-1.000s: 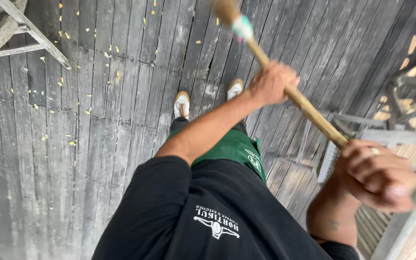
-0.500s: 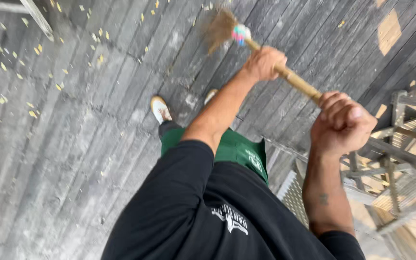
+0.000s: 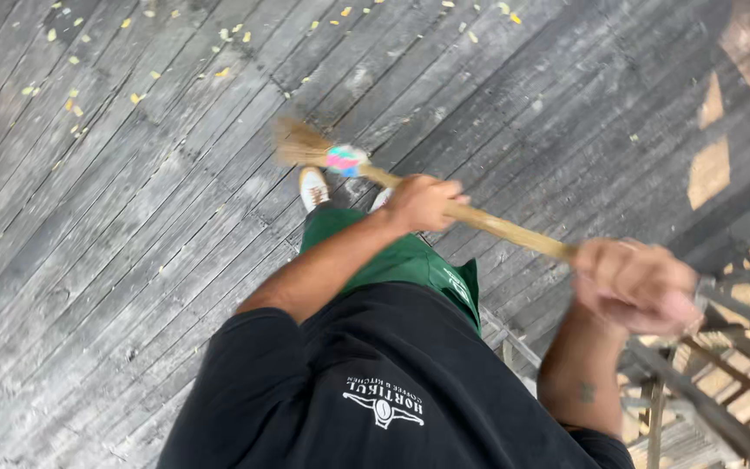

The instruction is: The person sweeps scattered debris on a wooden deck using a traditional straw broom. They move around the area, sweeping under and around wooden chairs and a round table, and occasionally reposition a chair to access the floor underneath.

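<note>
I hold a broom with a pale wooden handle in both hands. My left hand grips the handle lower down, close to the head. My right hand grips its upper end, near my chest. The straw bristles are blurred and sit just above the grey plank floor, beyond my white shoes. A pink and blue binding wraps the neck of the broom. I wear a black shirt and a green apron.
Small yellow leaves lie scattered on the weathered grey deck boards, mostly at the upper left and top. A metal chair or railing frame stands at the lower right, close to my right hand.
The broom head has swung from the upper middle toward the left and nearer to my feet. Both hands moved with the handle, and my view has turned.
</note>
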